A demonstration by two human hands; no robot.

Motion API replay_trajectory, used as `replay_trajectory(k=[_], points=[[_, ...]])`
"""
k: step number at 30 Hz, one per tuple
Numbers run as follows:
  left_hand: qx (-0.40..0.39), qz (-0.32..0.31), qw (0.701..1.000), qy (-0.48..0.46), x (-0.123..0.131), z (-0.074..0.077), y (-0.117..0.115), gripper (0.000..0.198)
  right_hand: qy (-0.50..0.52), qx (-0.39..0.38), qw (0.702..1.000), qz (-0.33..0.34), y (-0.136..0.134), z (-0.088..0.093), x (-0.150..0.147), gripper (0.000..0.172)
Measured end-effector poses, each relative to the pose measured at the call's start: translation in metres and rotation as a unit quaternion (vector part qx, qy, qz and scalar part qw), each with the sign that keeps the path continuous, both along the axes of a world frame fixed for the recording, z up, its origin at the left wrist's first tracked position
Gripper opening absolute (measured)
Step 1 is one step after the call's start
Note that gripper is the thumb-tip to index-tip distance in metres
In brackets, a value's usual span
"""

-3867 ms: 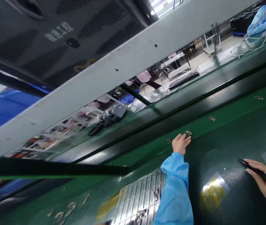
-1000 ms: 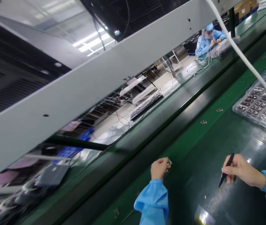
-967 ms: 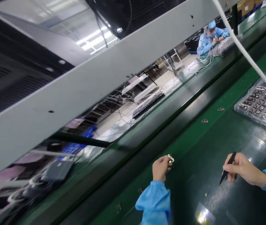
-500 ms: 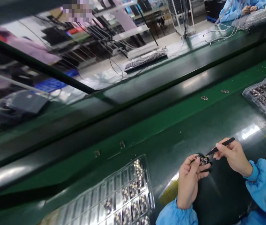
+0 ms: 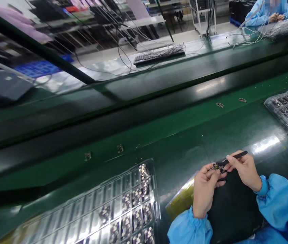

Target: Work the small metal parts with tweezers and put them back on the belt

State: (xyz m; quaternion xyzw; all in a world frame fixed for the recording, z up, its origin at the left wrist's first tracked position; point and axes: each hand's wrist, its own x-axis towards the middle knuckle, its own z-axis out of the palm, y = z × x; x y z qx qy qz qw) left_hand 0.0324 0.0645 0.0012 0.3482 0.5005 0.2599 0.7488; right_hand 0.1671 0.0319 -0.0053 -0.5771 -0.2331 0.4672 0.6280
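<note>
My left hand (image 5: 204, 188) pinches a small dark circuit board (image 5: 218, 166) between thumb and fingers, above the green work surface. Black tweezers (image 5: 240, 155) are gripped in my right hand (image 5: 246, 171), and their tip end reaches over the board. Whether the tips touch it I cannot tell, since fingers cover part of both. A thin dark wire seems to stick up from the board. Both my sleeves are blue. Under my left wrist lies a yellowish sheet (image 5: 180, 201).
A clear compartment tray (image 5: 156, 203) with several small boards sits at the left. Another filled tray (image 5: 268, 105) is at the right. Loose boards (image 5: 220, 105) lie along the green strip. Beyond a dark rail are a keyboard (image 5: 159, 56), cables and a co-worker in blue (image 5: 254, 17).
The view has shifted a little. My right hand has come closer to my left, and the tweezers now reach further over the board. The board seems turned in my left fingers.
</note>
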Motion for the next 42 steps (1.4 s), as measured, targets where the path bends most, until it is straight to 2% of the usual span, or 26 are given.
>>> replay_trajectory(k=[34,39,42], points=[[-0.015,0.018,1.0,-0.01,0.001,0.001,0.001,0.038,-0.061,-0.003,0.998,0.009,-0.002,0.004,-0.002,0.026],[-0.02,0.026,0.999,-0.013,0.001,0.001,0.001,0.036,-0.113,0.018,0.993,0.01,-0.007,0.003,-0.004,0.019],[-0.021,0.033,0.999,-0.017,0.001,0.001,0.001,0.036,-0.242,0.077,0.967,0.035,-0.013,0.003,-0.002,0.008]])
